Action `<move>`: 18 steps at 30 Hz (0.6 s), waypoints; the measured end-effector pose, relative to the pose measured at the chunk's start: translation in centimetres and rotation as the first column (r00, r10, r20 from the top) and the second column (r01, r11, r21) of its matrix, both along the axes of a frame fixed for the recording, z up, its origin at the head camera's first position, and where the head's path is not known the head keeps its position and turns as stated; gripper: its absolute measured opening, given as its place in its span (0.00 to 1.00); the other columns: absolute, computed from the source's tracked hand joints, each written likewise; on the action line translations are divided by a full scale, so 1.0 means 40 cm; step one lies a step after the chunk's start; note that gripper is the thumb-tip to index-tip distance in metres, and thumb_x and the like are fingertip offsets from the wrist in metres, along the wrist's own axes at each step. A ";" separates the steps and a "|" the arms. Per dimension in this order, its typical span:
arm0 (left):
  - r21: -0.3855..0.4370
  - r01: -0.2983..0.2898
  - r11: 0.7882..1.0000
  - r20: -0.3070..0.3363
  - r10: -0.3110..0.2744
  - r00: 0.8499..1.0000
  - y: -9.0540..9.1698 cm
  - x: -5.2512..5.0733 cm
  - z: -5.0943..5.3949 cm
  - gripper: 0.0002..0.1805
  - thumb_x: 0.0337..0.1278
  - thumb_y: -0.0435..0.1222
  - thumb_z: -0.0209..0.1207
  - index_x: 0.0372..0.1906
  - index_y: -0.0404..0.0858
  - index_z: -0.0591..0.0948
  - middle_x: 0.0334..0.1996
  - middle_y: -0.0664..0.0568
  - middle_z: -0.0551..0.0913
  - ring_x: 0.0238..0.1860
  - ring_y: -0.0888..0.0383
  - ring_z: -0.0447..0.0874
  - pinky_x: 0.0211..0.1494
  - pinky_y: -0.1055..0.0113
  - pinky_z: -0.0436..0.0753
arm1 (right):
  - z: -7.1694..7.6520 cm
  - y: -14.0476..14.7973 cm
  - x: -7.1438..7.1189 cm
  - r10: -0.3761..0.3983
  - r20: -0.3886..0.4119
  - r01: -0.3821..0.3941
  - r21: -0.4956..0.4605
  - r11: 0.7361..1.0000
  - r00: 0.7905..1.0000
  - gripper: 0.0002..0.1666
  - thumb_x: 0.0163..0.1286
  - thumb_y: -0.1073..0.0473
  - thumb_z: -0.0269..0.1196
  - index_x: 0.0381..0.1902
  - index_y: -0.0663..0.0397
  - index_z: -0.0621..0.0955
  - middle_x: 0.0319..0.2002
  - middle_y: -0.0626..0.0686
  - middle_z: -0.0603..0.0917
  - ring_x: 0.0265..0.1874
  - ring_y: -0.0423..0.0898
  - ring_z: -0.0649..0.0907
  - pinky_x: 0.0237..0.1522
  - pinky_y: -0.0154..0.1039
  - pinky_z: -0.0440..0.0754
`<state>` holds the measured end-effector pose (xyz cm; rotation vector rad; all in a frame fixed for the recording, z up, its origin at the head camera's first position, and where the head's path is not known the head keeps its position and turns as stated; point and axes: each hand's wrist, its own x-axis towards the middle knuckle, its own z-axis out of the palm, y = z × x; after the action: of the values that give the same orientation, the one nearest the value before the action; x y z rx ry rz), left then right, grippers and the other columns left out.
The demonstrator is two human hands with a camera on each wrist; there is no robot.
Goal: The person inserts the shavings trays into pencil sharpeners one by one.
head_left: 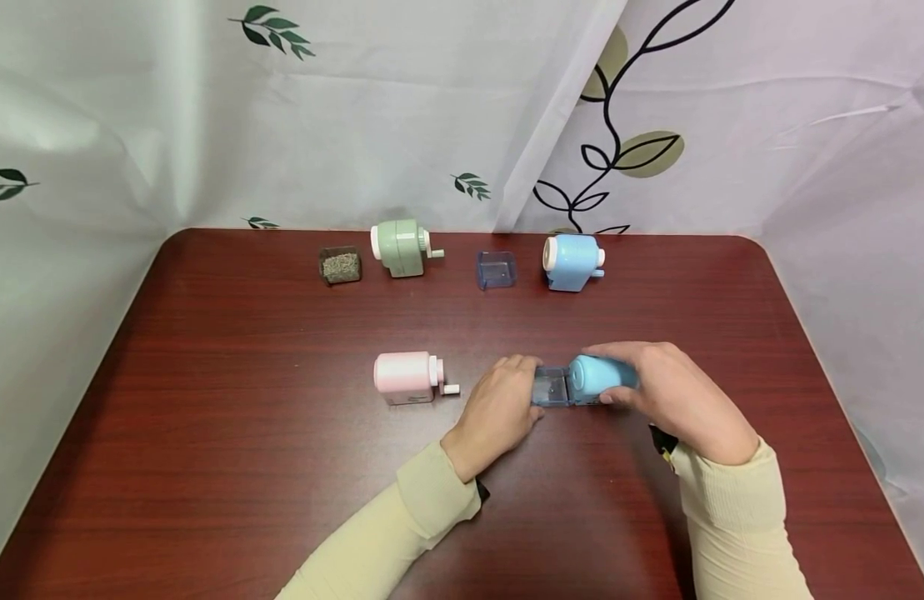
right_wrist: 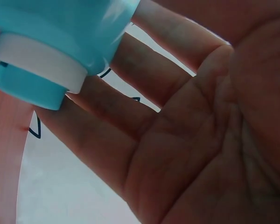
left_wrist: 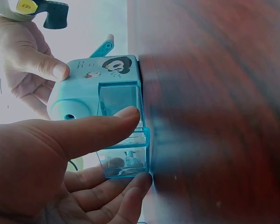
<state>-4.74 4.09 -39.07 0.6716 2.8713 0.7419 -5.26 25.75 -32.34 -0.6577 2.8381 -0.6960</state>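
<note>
A turquoise crank pencil sharpener [head_left: 592, 377] stands on the table, gripped by my right hand [head_left: 667, 396] between thumb and fingers. Its clear blue shavings drawer [head_left: 550, 387] sticks out well to the left. My left hand [head_left: 501, 408] pinches that drawer, its thumb on one side and fingers on the other, as the left wrist view shows. Seen there, the sharpener's side bears a panda print [left_wrist: 119, 65], and its crank [left_wrist: 104, 48] points away. The right wrist view has the sharpener body [right_wrist: 60, 23] against my fingers.
Left of my hands stands a pink sharpener [head_left: 405, 375]. Along the back edge are a drawer with shavings [head_left: 342, 267], a green sharpener [head_left: 400, 248], a clear blue drawer [head_left: 496, 270] and a light blue sharpener [head_left: 571, 262]. Patterned white cloth [head_left: 372, 125] hangs behind the table.
</note>
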 end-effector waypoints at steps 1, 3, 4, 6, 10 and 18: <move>0.000 0.000 1.000 0.000 0.000 1.000 0.000 0.000 0.000 0.32 0.48 0.38 0.76 0.59 0.33 0.79 0.52 0.46 0.84 0.54 0.52 0.81 0.59 0.62 0.79 | 0.000 0.000 0.000 0.000 0.000 0.000 0.001 1.000 1.000 0.30 0.51 0.64 0.79 0.54 0.46 0.86 0.39 0.44 0.86 0.37 0.43 0.82 0.42 0.47 0.81; -0.001 0.004 1.000 0.000 -0.004 1.000 0.002 -0.001 -0.001 0.32 0.49 0.38 0.76 0.59 0.33 0.79 0.53 0.46 0.83 0.55 0.51 0.80 0.60 0.62 0.78 | 0.000 0.000 0.000 0.001 -0.004 -0.001 0.005 1.000 1.000 0.30 0.51 0.64 0.79 0.53 0.46 0.86 0.39 0.43 0.86 0.36 0.43 0.82 0.42 0.47 0.80; -0.002 0.007 1.000 0.001 -0.007 1.000 0.002 -0.002 -0.001 0.32 0.49 0.38 0.76 0.59 0.33 0.79 0.53 0.46 0.83 0.55 0.51 0.80 0.61 0.62 0.78 | 0.000 0.000 0.000 0.002 -0.005 -0.002 0.007 1.000 1.000 0.30 0.51 0.64 0.79 0.53 0.46 0.86 0.38 0.43 0.86 0.36 0.43 0.82 0.42 0.47 0.80; 0.000 0.011 1.000 0.005 -0.011 1.000 0.003 -0.002 -0.002 0.32 0.49 0.38 0.76 0.60 0.32 0.79 0.53 0.46 0.83 0.56 0.51 0.80 0.61 0.62 0.77 | 0.000 0.000 0.000 0.002 -0.009 -0.002 0.010 1.000 1.000 0.30 0.50 0.63 0.79 0.53 0.46 0.86 0.38 0.43 0.86 0.35 0.43 0.82 0.41 0.47 0.80; 0.002 0.015 1.000 0.015 -0.015 1.000 0.006 -0.002 -0.002 0.32 0.50 0.37 0.76 0.60 0.32 0.78 0.54 0.45 0.83 0.56 0.51 0.80 0.61 0.62 0.77 | -0.002 0.001 0.000 0.000 -0.012 0.000 0.012 1.000 1.000 0.29 0.50 0.63 0.79 0.53 0.46 0.86 0.38 0.43 0.86 0.35 0.43 0.82 0.41 0.47 0.80; 0.010 0.017 1.000 0.019 -0.017 1.000 0.012 -0.002 -0.004 0.32 0.49 0.37 0.76 0.60 0.32 0.78 0.54 0.45 0.83 0.56 0.51 0.80 0.62 0.62 0.77 | -0.004 0.001 -0.001 -0.008 -0.004 0.008 0.013 1.000 1.000 0.29 0.50 0.62 0.80 0.53 0.46 0.86 0.38 0.44 0.86 0.35 0.43 0.82 0.41 0.47 0.80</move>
<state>-4.82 4.56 -39.25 0.6855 2.8425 0.7561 -5.30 25.80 -32.48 -0.6461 2.8481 -0.6778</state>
